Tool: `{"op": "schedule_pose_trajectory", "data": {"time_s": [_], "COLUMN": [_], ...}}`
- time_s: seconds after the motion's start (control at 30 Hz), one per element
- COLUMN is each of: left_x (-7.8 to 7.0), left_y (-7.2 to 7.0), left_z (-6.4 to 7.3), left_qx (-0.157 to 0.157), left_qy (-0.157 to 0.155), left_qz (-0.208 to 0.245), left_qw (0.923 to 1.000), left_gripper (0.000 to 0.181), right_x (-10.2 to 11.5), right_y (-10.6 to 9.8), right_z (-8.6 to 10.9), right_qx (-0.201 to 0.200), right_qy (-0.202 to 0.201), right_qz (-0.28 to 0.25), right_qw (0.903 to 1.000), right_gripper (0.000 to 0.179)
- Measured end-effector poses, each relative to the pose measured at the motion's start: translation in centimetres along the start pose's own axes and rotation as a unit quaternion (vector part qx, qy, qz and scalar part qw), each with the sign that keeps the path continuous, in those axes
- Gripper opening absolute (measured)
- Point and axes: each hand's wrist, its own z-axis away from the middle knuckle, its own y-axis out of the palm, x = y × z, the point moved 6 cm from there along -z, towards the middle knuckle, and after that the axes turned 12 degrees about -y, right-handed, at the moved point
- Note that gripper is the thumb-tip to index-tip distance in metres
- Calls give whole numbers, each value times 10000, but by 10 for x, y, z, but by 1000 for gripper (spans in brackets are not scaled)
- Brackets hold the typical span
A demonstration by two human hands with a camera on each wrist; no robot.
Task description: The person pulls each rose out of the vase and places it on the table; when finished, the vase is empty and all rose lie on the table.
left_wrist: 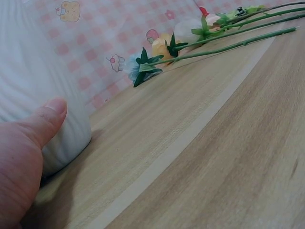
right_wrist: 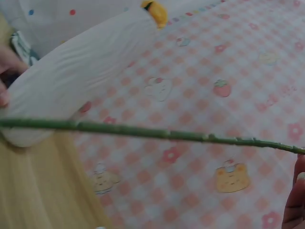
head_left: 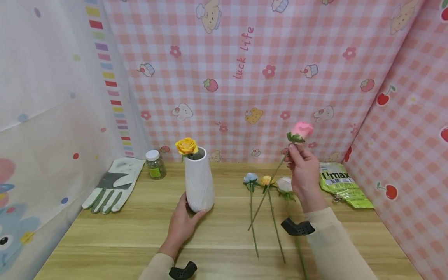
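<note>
My left hand [head_left: 182, 219] holds a white ribbed vase [head_left: 198, 182] low near its base, with the thumb along its side in the left wrist view. A yellow rose [head_left: 187, 146] leans out over the vase's mouth. Between thumb and fingers, my right hand [head_left: 303, 171] pinches a pink artificial rose [head_left: 301, 130] just under its bloom. Its long green stem [right_wrist: 143, 131] slants down to the left, crossing over the flowers on the table in the head view. Those are a blue flower [head_left: 250, 178], a small yellow-orange flower [head_left: 266, 181] and a white flower [head_left: 285, 184].
On the wooden table [head_left: 140, 241], a white and grey work glove [head_left: 113, 184] lies at the left beside a lidded jar [head_left: 155, 165]. A green packet [head_left: 346, 184] lies behind my right wrist. Patterned cloth [head_left: 241, 97] hangs at the back and sides.
</note>
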Motion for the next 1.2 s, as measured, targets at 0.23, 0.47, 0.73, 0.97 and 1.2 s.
{"op": "schedule_pose_trajectory", "data": {"time_s": [0.23, 0.47, 0.73, 0.97, 1.2], "left_x": [0, -1, -2, -2, -2], "left_y": [0, 0, 0, -1, 0], "left_z": [0, 0, 1, 1, 2], "left_qx": [-7, -29, -31, -45, -27], "left_qy": [18, 79, 79, 74, 49], "left_qz": [-7, 28, 67, 10, -4], "left_qw": [10000, 10000, 9999, 10000, 10000], "left_gripper": [92, 90, 91, 90, 90], "right_x": [-43, -74, -99, -118, -138], "right_y": [7, 19, 25, 22, 17], "right_z": [22, 40, 54, 66, 71], "right_qx": [349, 665, 1156, 1600, 1975], "right_qy": [402, 575, 835, 944, 737], "right_qz": [964, 1468, 2048, 2404, 2785], "right_qw": [9939, 9853, 9684, 9527, 9370], "right_gripper": [15, 21, 22, 19, 20]}}
